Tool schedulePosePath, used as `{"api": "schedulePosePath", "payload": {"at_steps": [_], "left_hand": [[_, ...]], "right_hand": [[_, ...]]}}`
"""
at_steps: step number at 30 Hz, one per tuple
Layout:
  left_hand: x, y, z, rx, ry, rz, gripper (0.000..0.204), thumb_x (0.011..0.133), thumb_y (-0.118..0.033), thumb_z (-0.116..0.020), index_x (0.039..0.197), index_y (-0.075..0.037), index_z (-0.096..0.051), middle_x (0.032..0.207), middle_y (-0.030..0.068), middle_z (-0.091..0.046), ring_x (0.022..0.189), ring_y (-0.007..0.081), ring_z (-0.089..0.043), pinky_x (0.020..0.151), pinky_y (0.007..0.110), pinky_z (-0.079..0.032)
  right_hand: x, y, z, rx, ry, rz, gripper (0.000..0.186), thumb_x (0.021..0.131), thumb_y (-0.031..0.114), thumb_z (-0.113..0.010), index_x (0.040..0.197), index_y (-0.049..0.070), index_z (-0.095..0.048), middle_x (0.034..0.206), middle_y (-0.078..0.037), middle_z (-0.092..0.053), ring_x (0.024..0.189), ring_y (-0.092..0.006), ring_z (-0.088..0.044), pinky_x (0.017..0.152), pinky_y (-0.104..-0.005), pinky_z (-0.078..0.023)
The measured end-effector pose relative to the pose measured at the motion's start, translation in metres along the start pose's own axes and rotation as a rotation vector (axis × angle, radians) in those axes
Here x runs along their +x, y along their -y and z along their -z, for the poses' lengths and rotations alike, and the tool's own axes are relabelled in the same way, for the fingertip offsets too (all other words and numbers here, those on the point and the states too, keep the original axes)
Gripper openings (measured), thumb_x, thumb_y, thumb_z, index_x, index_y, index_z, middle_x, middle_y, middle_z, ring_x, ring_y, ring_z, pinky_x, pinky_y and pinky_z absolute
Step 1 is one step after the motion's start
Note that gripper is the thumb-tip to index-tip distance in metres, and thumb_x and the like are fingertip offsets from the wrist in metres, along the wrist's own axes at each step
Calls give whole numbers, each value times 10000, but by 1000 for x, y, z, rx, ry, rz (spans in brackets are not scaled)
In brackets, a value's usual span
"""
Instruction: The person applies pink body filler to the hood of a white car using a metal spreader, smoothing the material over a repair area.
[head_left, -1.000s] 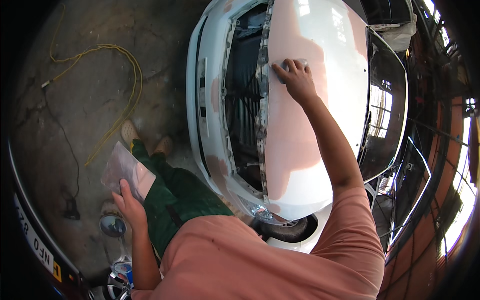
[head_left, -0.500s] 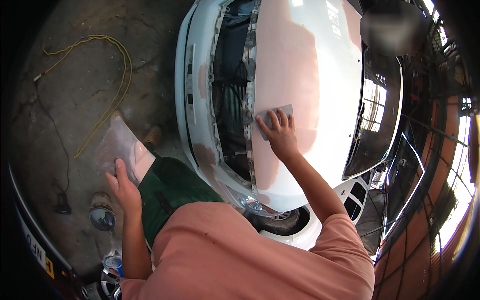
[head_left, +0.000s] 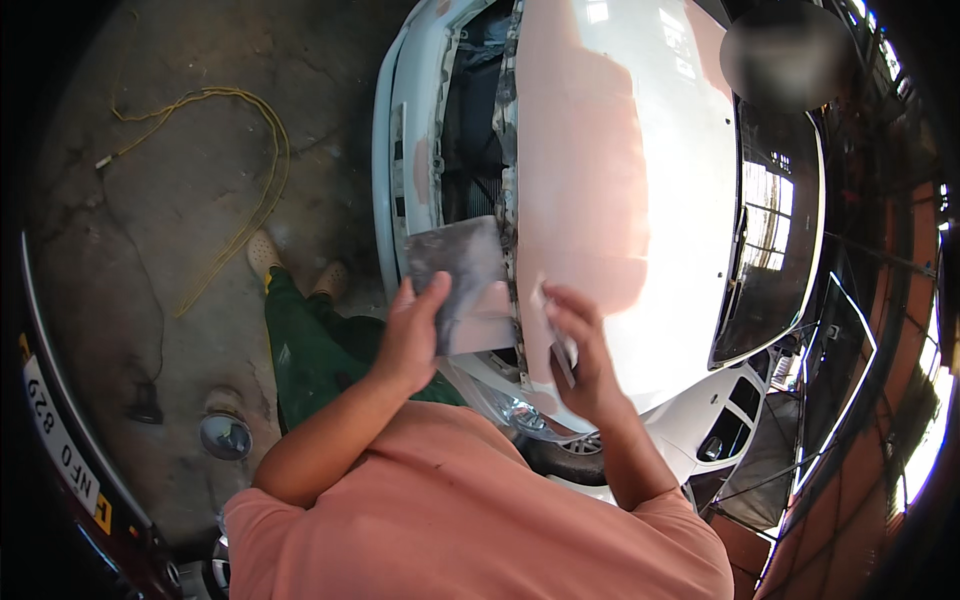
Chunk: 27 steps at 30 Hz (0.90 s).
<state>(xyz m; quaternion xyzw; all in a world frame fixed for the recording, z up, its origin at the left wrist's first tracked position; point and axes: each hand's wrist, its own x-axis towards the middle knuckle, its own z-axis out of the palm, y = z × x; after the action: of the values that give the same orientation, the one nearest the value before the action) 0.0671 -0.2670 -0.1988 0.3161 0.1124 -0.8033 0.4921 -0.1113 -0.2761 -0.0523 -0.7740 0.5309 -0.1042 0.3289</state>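
My left hand (head_left: 408, 335) grips a flat, rectangular board (head_left: 465, 265) smeared grey and white, with pinkish putty at its lower corner. The board is over the car's open front end. Just right of it, my right hand (head_left: 590, 355) is closed around a thin grey spreader (head_left: 563, 362), tilted on edge and blurred by motion. It is above the near edge of a white car hood (head_left: 690, 230); contact with the surface cannot be made out. A broad pink filler patch (head_left: 585, 170) covers the hood's front part.
A pale bumper (head_left: 395, 170) runs along the car's front, beside exposed metal framing. On the concrete floor lie a yellow cord (head_left: 283, 150) and an open can (head_left: 226, 435). A dark vehicle (head_left: 100, 500) stands at the lower left, a white car (head_left: 728, 420) at the right.
My right hand has lifted the spreader off the pink patch and drawn it back nearer me. My left hand has brought the board rightward from above the floor to the car's front.
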Motion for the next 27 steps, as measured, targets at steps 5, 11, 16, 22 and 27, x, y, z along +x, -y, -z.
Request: {"api": "schedulePosePath", "payload": {"at_steps": [5,11,16,22,27], "left_hand": [[-10,-4,-30,-67,6,67,294,1029,-187,-583,1284,-52,-531,1198,66,-623,1059,172,-621,951,338,-508],[-34,-54,0,-38,-28,-204,362,1010,-200,-625,1335,-65,-539,1233,64,-645,1114,183,-636,971,355,-515],[-51,-118,60,46,-19,-356,391,1062,-319,-541,1349,-53,-528,1277,70,-630,1138,211,-624,1002,375,-490],[-67,-155,111,-47,-286,-438,509,1045,-412,-558,1412,-66,-488,1345,66,-589,1222,228,-581,1046,404,-462],[-57,-188,121,40,-440,-516,604,1020,-384,-611,1494,-74,-398,1426,75,-516,1301,253,-519,1083,441,-434]], "right_hand": [[-8,9,-18,-61,67,53,847,620,-63,-828,1382,173,-544,1458,-186,-414,1386,-444,-413,1110,-520,-418],[-19,-49,-8,-306,128,-148,591,765,-155,-635,1286,108,-540,1322,-166,-533,1257,-365,-525,1014,-454,-479],[16,-90,4,79,-205,-270,340,891,-171,-563,1165,20,-500,1067,-111,-617,997,-190,-598,871,-303,-492],[140,-147,47,-394,-280,-287,451,917,89,-639,1338,34,-486,988,-299,-679,925,-495,-656,761,-506,-536],[240,-154,62,-652,-150,-333,578,905,143,-614,1446,133,-411,1066,-239,-702,966,-452,-672,807,-530,-531]]}}
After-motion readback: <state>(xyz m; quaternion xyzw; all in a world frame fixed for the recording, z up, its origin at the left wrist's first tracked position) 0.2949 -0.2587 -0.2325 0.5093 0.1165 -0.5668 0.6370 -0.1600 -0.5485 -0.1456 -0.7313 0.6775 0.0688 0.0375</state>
